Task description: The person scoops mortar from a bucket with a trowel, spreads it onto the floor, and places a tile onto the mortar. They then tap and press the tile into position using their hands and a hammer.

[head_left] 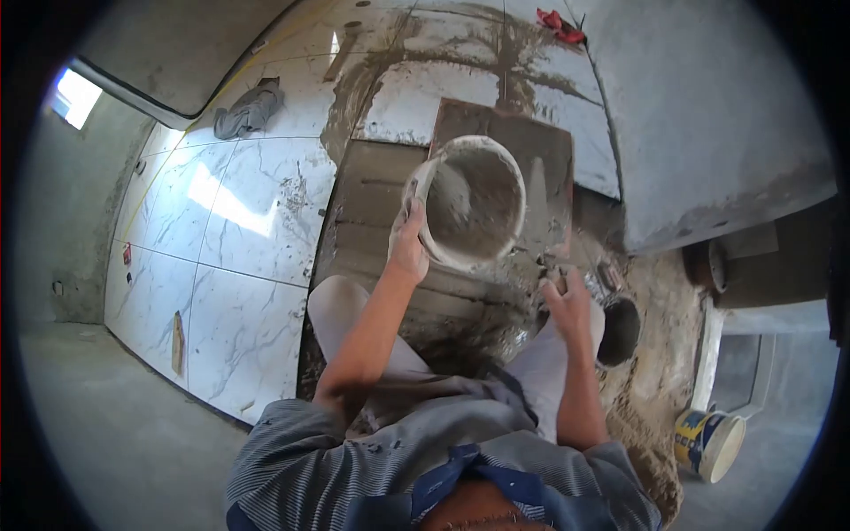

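Head view, looking down over the knees.

Left hand [408, 246]: closed over the near rim of a bucket [474, 205], thumb outside and fingers hooked inside. Bucket tipped with its mouth upward toward the camera, grey and mortar-smeared within, held over a dark mortar bed [376, 208]. Rim grip judged to steady the tilt and keep the opening within reach of the other hand.

Right hand [567, 303]: low and just right of the bucket, back of the hand to the camera, fingers curled. Possibly wrapped about a small tool handle, but cannot tell whether anything is actually held.

Surroundings:
- Marble tiles [248, 265] laid in rows left of the bed, with smeared ones beyond it. Likely kept clear of the wet area.
- Bare wall [708, 115] to the right.

Count:
- Hands: two.
- Buckets in hand: one.
- Dark round vessel [622, 332], beside the right knee: one.
- Tub [711, 442], lying on its side well to the right: one.
- Cloths: two, a grey rag [251, 110] on the tiles and a red cloth [560, 23] at the far wall.
- Tiles: several, exact number not countable under the smears.
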Demonstrator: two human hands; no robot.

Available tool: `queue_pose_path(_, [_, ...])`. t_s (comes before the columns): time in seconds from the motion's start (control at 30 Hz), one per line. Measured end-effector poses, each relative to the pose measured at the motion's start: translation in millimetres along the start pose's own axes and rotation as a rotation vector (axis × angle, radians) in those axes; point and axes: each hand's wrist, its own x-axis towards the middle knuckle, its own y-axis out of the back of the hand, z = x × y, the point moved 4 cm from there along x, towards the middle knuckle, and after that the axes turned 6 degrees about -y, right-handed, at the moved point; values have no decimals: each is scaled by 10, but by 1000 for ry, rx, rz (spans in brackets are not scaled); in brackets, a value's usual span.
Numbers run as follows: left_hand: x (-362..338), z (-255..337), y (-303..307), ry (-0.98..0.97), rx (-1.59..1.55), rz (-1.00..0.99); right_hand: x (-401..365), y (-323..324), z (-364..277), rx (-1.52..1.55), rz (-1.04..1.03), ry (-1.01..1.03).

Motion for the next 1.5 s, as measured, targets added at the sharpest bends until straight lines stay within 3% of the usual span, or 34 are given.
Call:
queue_pose_path(0.03, [48,54,74,-114,100,5,-33,-5,40,8,-1,-16])
queue_pose_path(0.1, [75,139,154,-139,110,-18,-109,-63,-19,138,-201,189])
queue_pose_path(0.13, [102,227,161,-178,114,-44,-148,-90,-119,145,-190,184])
queue_pose_path(0.23, [169,296,270,-256,273,-121,-144,-329,-357,-88,-232,224])
queue_pose_path(0.3, [163,367,165,-319,337,-166,12,-541,-366,-332,-106,563])
queue_pose_path(0.4, [57,419,73,-307,383,-132,35,-519,-739,-423,-110,518])
queue_pose_path(0.63, [-83,409,-31,-223,319,-74,311,-960,-826,-640,-84,473])
queue_pose_path(0.7, [-85,422,21,-209,275,-56,-6,-1027,-872,-735,-252,522])
queue_pose_path(0.83, [10,481,210,-199,240,-43,5,-952,-944,-661,-239,545])
queue_pose_path(0.93, [-4,461,214,-183,227,-52,190,-968,-997,-543,-66,489])
queue_pose_path(1.03, [-3,462,109,-162,206,-69,37,-1068,-1034,-597,-116,595])
queue_pose_path(1.1, [-6,488,154,-144,195,-73,-114,-1025,-1028,-631,-319,648])
queue_pose_path(1.13, [13,475,196,-146,194,-72,-66,-1019,-1027,-632,-320,650])
queue_pose_path(1.33, [-11,419,208,-92,158,-84,-30,-935,-1188,-589,-83,522])
queue_pose_path(1.4, [-27,481,176,-76,174,-77,-271,-964,-1198,-795,-240,772])
queue_pose_path(1.43, [-29,510,133,-67,184,-68,-226,-928,-1172,-795,-238,767])
queue_pose_path(1.5, [-30,496,89,-45,205,-71,-85,-833,-1143,-902,-130,947])
